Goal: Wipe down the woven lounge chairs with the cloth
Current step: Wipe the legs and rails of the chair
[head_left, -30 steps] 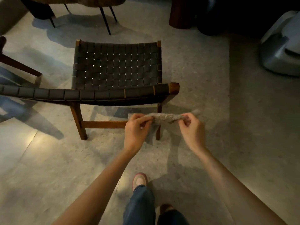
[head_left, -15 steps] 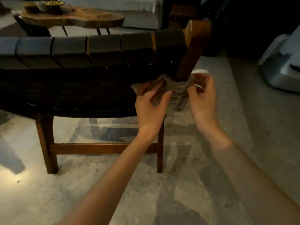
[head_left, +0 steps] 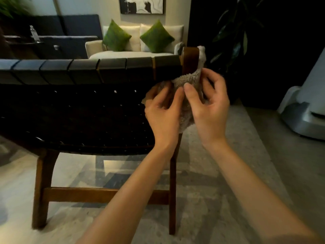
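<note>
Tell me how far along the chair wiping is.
Done: nothing shows as wiped yet. In hand: left hand and right hand grip the cloth wrapped round the chair's wooden corner post. Left: woven back, legs, crossbar.
</note>
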